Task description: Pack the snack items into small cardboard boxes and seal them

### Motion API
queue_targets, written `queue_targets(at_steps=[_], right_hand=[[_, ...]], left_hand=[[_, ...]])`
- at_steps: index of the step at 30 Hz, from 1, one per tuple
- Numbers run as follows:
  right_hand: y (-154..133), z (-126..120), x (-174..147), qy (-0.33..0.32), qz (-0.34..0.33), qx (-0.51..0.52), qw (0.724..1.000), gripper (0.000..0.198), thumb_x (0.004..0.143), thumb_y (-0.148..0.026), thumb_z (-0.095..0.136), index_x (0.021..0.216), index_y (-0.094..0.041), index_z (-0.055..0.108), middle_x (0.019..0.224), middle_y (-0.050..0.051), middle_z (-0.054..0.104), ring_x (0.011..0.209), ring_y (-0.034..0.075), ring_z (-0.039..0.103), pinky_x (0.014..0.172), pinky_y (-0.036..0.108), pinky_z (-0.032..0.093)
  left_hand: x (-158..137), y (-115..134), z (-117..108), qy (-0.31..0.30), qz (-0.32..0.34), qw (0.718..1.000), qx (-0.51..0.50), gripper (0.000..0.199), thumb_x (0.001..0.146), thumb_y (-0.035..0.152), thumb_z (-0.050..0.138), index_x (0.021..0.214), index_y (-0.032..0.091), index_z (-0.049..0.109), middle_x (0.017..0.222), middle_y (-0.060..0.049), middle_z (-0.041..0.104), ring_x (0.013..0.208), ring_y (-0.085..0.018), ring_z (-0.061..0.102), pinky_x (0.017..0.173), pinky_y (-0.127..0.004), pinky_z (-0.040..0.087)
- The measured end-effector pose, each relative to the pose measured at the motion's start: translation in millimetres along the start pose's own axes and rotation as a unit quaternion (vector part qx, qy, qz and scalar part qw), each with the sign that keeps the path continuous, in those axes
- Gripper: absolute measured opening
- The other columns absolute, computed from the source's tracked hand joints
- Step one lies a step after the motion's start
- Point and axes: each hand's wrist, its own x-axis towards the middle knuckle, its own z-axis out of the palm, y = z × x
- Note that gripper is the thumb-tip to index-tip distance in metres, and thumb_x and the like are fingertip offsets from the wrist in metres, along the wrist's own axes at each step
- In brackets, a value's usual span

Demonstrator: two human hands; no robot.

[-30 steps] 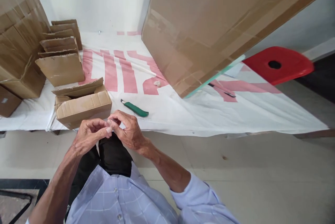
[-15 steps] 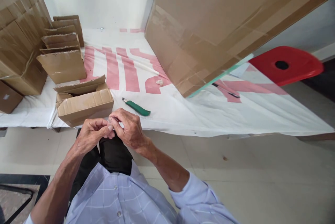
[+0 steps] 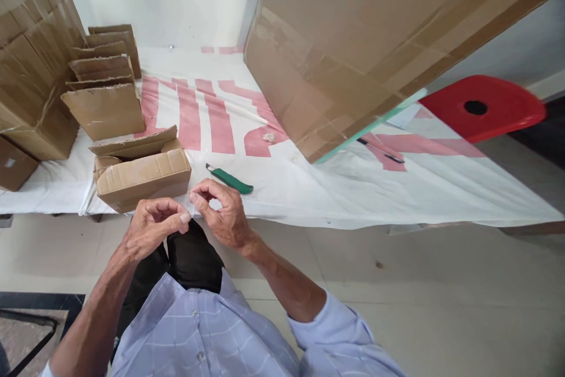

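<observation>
My left hand point(image 3: 156, 225) is pinched, thumb against fingertips, just in front of a small open cardboard box point(image 3: 145, 180) at the table's edge. A little to its right, my right hand point(image 3: 223, 212) is also in a pinch, its fingertips close to those of the left. Anything between the fingers of either hand is too small or too clear to make out. Beyond my right hand lies a green box cutter point(image 3: 230, 179), its blade end pointing up and left toward the box.
A row of flattened-looking open cartons point(image 3: 108, 109) stands at the left, beside taped stacked boxes point(image 3: 33, 71). One large taped carton point(image 3: 353, 42) leans over the right side of the cloth-covered table point(image 3: 282, 194). Past it are a black-handled tool point(image 3: 382, 151) and a red stool point(image 3: 503, 109).
My hands have drawn apart from touching fingertips: the right has shifted slightly right, the left slightly left. The box and box cutter stay where they were.
</observation>
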Motion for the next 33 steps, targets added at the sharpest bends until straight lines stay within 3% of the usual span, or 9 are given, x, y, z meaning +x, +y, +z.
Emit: queue_targets(at_steps=[5,8,12,21,28,33], right_hand=[[4,10,-2,0.030,-0.084,-0.093,0.992,0.018,0.107,-0.023,0.054,0.091,-0.024,0.063,0.082,0.002,0.071,0.072,0.015,0.065,0.068,0.028,0.053],[5,11,-2,0.048,-0.111,-0.113,0.986,0.018,0.108,-0.020,0.053,0.093,-0.024,0.063,0.083,0.002,0.071,0.074,0.016,0.066,0.069,0.028,0.052],[5,11,-3,0.045,-0.108,-0.126,0.985,0.017,0.108,-0.021,0.054,0.094,-0.025,0.063,0.084,0.003,0.071,0.075,0.016,0.067,0.069,0.029,0.053],[4,12,-4,0.050,-0.104,-0.111,0.987,0.017,0.107,-0.020,0.054,0.094,-0.025,0.063,0.083,0.002,0.071,0.074,0.016,0.067,0.069,0.029,0.053],[5,14,-4,0.075,-0.169,-0.147,0.972,0.018,0.106,-0.013,0.054,0.095,-0.024,0.063,0.080,0.003,0.070,0.073,0.018,0.066,0.070,0.030,0.051],[8,14,-7,0.050,-0.152,-0.206,0.965,0.020,0.108,-0.017,0.053,0.095,-0.024,0.065,0.083,0.005,0.073,0.076,0.019,0.067,0.073,0.032,0.051]], left_hand=[[0,-1,11,0.017,0.020,1.000,0.015,0.038,0.079,0.049,0.091,0.065,0.016,0.078,0.064,-0.006,0.074,0.062,-0.014,0.063,0.065,-0.025,0.051],[1,-6,14,0.031,0.025,0.999,0.016,0.036,0.078,0.049,0.091,0.071,0.016,0.081,0.068,-0.006,0.076,0.063,-0.014,0.065,0.065,-0.025,0.052],[-1,-10,17,0.041,0.025,0.999,0.014,0.032,0.074,0.044,0.095,0.080,0.015,0.084,0.074,-0.006,0.078,0.064,-0.014,0.065,0.064,-0.024,0.052],[-3,1,20,0.023,-0.003,0.999,-0.037,0.043,0.073,0.050,0.095,0.061,0.016,0.073,0.059,-0.005,0.070,0.058,-0.013,0.060,0.061,-0.025,0.049],[-5,-10,19,0.070,0.037,0.996,0.051,0.042,0.086,0.050,0.082,0.064,0.015,0.072,0.063,-0.004,0.067,0.060,-0.012,0.055,0.059,-0.025,0.041],[-9,-10,19,0.065,0.062,0.987,0.133,0.038,0.095,0.041,0.066,0.067,0.016,0.070,0.065,-0.002,0.064,0.062,-0.012,0.052,0.060,-0.025,0.040]])
